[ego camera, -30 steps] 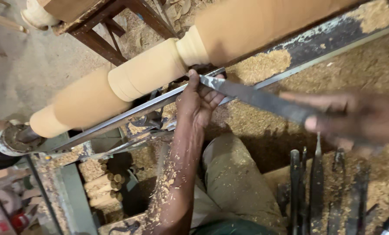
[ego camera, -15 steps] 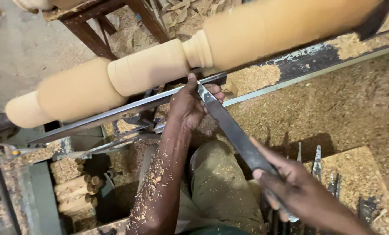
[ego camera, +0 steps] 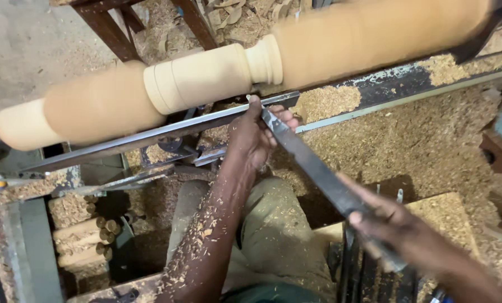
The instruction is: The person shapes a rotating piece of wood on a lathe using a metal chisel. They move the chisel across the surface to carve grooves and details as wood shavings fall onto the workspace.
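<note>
A long pale wooden spindle (ego camera: 206,78) lies across the top of the view, mounted horizontally w/ its surface blurred; it shows a rounded end at left, a smoother cylinder section in the middle and a narrow bead next to a wider section at right. Just below it runs the metal tool rest (ego camera: 166,130), a long dark rail parallel to the wood.

The left hand (ego camera: 256,137) sits on the rest, its grip closed over the front of a long flat steel chisel (ego camera: 312,165), thumb up toward the wood, fingers wrapped on the blade. The chisel tip lies at the rest, just under the bead; can't tell if the edge touches the wood. The blade slants down & to the right to the right hand (ego camera: 391,227), whose grip is clamped around the handle end, index finger laid along the shaft.

Left forearm is dusted w/ wood chips. Sawdust (ego camera: 408,140) is heaped over the lathe bed & the surface to the right. Below the right hand, several more dark turning tools (ego camera: 368,278) lie side by side. The person's khaki-trousered knee (ego camera: 267,224) shows between the arms. At lower left, a stack of short round wood pieces (ego camera: 85,238) sits near the machine frame.
</note>
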The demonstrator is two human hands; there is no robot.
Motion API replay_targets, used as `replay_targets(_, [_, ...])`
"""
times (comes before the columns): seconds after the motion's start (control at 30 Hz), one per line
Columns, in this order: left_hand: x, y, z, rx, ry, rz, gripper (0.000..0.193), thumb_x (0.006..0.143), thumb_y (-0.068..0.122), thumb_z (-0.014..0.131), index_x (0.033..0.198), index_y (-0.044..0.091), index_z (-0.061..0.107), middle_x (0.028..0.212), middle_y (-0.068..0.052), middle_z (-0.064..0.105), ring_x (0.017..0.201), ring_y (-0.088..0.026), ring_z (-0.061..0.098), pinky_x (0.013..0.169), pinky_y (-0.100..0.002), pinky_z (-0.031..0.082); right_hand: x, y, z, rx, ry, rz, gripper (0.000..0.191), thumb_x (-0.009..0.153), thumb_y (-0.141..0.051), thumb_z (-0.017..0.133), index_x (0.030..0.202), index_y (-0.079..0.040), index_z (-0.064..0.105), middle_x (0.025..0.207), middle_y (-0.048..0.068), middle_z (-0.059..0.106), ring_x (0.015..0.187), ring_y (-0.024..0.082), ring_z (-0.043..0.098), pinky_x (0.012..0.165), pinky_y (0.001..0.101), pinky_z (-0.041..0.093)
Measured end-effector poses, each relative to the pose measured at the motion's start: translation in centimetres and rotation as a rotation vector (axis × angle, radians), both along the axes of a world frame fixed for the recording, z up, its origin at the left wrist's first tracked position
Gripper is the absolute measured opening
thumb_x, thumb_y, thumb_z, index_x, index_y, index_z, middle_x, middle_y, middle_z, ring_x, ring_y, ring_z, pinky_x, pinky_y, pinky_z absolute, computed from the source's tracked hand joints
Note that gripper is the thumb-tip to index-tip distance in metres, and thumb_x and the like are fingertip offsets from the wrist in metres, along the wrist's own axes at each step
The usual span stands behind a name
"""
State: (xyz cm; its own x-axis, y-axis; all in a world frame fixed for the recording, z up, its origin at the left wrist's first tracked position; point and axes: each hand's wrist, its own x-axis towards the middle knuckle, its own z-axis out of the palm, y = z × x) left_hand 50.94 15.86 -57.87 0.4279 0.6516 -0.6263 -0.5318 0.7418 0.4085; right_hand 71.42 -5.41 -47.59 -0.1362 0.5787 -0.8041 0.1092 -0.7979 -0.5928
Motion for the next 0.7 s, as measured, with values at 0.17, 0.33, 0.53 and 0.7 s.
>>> replay_targets(0.17, [-1.5, -1.9, 0.8, 0.115, 0.128, -0.001, 0.048, 0.108, 0.037, 0.036, 0.106, -0.005, 0.059, 0.080, -0.019, 0.068, 0.063, -0.027, 0.070, 0.057, -0.038, 0.063, -10.4, -3.2, -0.6, 0.090, -0.099, -0.172, 0.087, 0.091, -0.028, 0.059, 0.165, -0.033, 0.013, 0.085, -0.007, 0.072, 0.046, 0.007, 0.050, 0.038, 0.0253, 0.048])
replay_targets(0.33, [-2.8, -1.2, 0.3, 0.187, 0.197, -0.028, 0.045, 0.107, 0.035, 0.042, 0.103, -0.005, 0.062, 0.076, -0.017, 0.070, 0.046, -0.017, 0.054, 0.043, -0.034, 0.051, -17.0, -3.7, -0.2, 0.124, -0.011, -0.346, 0.085, 0.094, -0.022, 0.056, 0.168, -0.037, 0.017, 0.052, 0.005, 0.054, 0.036, 0.012, 0.045, 0.034, 0.0286, 0.043])
replay_targets(0.53, [-4.1, -1.4, 0.2, 0.206, 0.142, -0.027, 0.044, 0.107, 0.035, 0.048, 0.102, -0.007, 0.060, 0.075, -0.017, 0.069, 0.047, -0.015, 0.053, 0.042, -0.032, 0.047, -20.1, -3.8, 0.7, 0.184, -0.017, -0.412, 0.080, 0.096, -0.019, 0.056, 0.164, -0.034, 0.017, 0.053, 0.003, 0.054, 0.039, 0.010, 0.046, 0.035, 0.0268, 0.044])
replay_targets(0.7, [-4.6, -1.1, 0.0, 0.189, 0.121, -0.023, 0.044, 0.106, 0.035, 0.049, 0.099, -0.008, 0.060, 0.073, -0.018, 0.069, 0.046, -0.017, 0.052, 0.041, -0.034, 0.045, -21.5, -4.1, -0.1, 0.242, -0.001, -0.440, 0.080, 0.096, -0.020, 0.056, 0.163, -0.032, 0.016, 0.055, 0.002, 0.055, 0.041, 0.009, 0.048, 0.034, 0.0265, 0.046])
